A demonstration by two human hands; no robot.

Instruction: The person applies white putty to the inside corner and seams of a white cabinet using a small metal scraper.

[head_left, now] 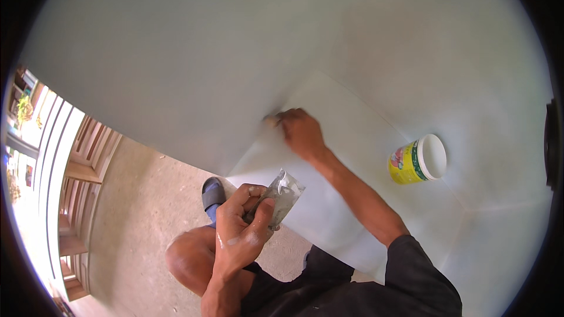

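My left hand [241,229] is closed round a putty knife [286,192], its flat metal blade pointing up and smeared with grey-white paste. Dabs of the same paste mark my fingers and the back of that hand. My right hand [302,135] reaches forward, its fingers pinched round a small pale and dark piece [272,120], too blurred to name. That piece touches the inner corner where an upright white panel [176,70] meets a white lower panel [317,194]. To the right of my right forearm is an opened yellow and green plastic tub [406,163], its white mouth turned toward the right.
White panels surround the tub, with thin seams [376,114] along their joins. My sandalled foot [212,195] and bent knee [191,257] are on a concrete floor [141,199] at the lower left. Wooden frames [79,199] stand along the left, beside a bright opening.
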